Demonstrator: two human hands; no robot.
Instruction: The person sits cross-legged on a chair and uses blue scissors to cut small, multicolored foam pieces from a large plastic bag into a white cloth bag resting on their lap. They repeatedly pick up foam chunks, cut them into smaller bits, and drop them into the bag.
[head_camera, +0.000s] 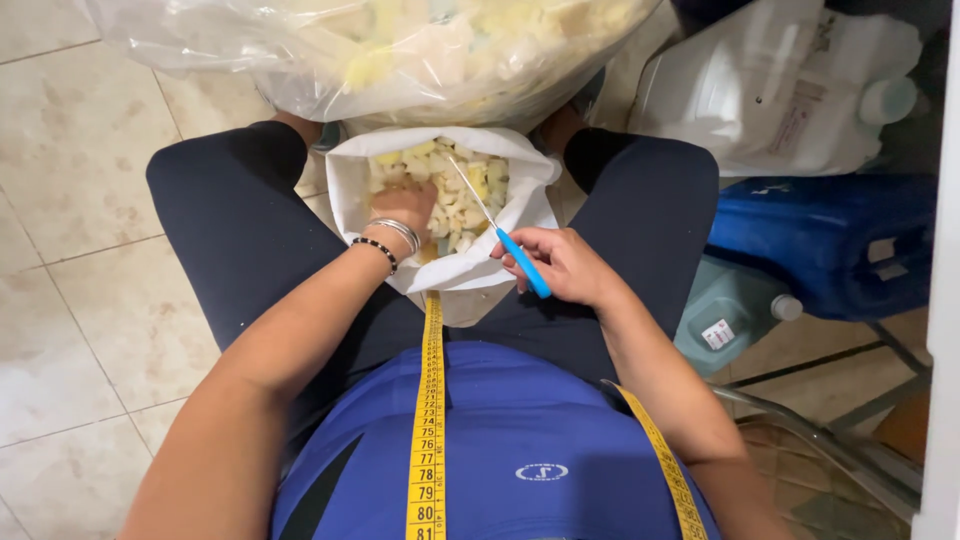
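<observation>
Nearest the camera, one yellow measuring tape (428, 420) hangs over a blue shirt, above dark-trousered knees. Between the knees sits one white fabric bag (348, 185) filled with pale foam pieces (470, 205). Left hand (402, 208) is pressed down into the foam, fingers buried, so I cannot tell its grip. Right hand (562, 262) closes on a blue-handled seam ripper (500, 232) at the bag's right rim. Beige floor tiles (70, 150) lie left; one clear sack of foam (330, 45) far; three plastic jugs on the right.
</observation>
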